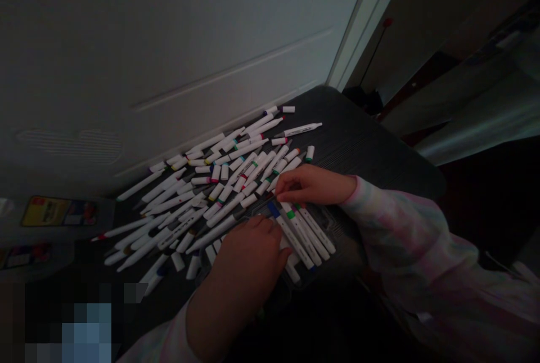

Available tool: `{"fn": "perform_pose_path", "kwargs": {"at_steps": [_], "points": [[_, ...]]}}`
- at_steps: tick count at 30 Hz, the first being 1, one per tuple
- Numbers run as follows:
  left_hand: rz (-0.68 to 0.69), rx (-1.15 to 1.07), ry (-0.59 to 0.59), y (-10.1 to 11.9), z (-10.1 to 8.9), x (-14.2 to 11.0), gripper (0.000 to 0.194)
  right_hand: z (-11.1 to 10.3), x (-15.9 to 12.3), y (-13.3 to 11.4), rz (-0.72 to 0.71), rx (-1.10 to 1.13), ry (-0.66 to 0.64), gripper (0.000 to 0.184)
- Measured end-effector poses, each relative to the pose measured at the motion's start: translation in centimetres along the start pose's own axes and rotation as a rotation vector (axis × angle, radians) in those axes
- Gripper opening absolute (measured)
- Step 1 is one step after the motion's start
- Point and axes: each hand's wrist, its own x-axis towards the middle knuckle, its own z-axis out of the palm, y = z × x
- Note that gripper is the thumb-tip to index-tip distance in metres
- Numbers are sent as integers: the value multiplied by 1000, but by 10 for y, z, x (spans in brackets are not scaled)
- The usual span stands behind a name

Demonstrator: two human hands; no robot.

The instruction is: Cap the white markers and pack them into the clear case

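Below the pile, my left hand [248, 250] rests back-up over a clear plastic case [331, 218], its thumb reaching toward the markers; the fingertips are hidden. Several white markers lie side by side in the case, including one with blue ends [291, 236] and one with a green band [289, 214]. At their far ends is my right hand [310, 184], fingers curled and thumb pressed in close to a marker's tip. Whatever those fingers pinch cannot be made out. Loose white markers [228, 208] and caps [216, 173] spread leftward across the dark table.
The dark table [358, 132] stands against a pale panelled door [189, 42]. At the left, clear containers with a yellow label [44, 211] sit beside the pile. Cloth hangs at the right [472, 93]. The scene is dim, and a pixelated patch covers the lower left corner.
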Motion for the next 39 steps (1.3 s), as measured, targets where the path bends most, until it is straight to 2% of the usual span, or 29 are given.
{"fn": "perform_pose_path", "kwargs": {"at_steps": [8,17,21,29,35,39], "points": [[-7,-21,6,-2,1,2,26,1,0,-3,-32,-177,20,14],[110,-40,84,6,3,-7,24,3,1,1,-103,-331,58,19],[165,-64,62,13,5,-6,25,3,1,1,-107,-375,63,19],[186,-74,45,14,14,-3,28,5,1,-3,-98,-461,83,18],[189,-83,37,15,16,-2,26,-1,-1,0,-103,-325,130,21],[182,-86,26,15,15,-3,26,-13,-3,2,10,-239,209,18]]}}
